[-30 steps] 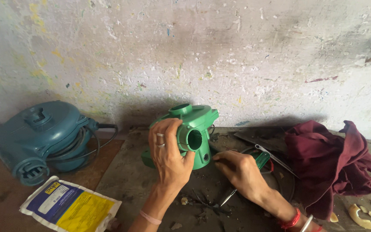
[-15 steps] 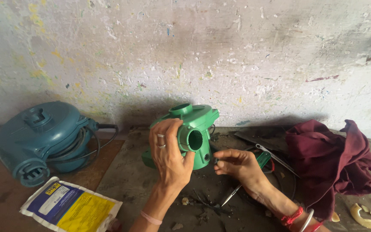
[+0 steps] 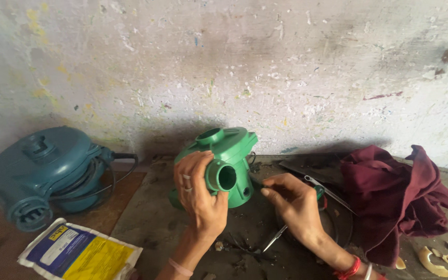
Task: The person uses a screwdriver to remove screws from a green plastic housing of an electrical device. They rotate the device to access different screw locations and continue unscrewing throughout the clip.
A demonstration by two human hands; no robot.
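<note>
Centre of the frame, low against the wall: a green blower housing (image 3: pixel 224 166) is sitting on the dark worktop (image 3: pixel 146 218), round outlet facing the camera. Left hand (image 3: pixel 200 194) is gripping its left flank, fingers wrapped over the shell, thumb by the outlet rim. Right hand (image 3: pixel 296 205) is hovering just right of the housing, fingers pinched loosely together; a thin tool seems to be running under it, but whether it is actually holding it, cannot tell.

Housing is looking like rigid moulded plastic, probably light to moderate, smooth and a bit slippery on the curved shell. Best hold is likely around the body or the outlet collar, not the thin top flange.

Below the right hand, a slim screwdriver (image 3: pixel 275 239) is lying on the worktop. Right side of the frame, a maroon cloth (image 3: pixel 395 197) is bunched up, with pale plastic scraps (image 3: pixel 431 259) at lower right. Left side, a blue blower (image 3: pixel 42 171) with a black cord is resting; a blue and yellow packet (image 3: pixel 79 251) is lying at lower left.

Compared with a second ago, the right hand is sitting slightly higher and closer to the housing; left grip and housing are looking unchanged.
</note>
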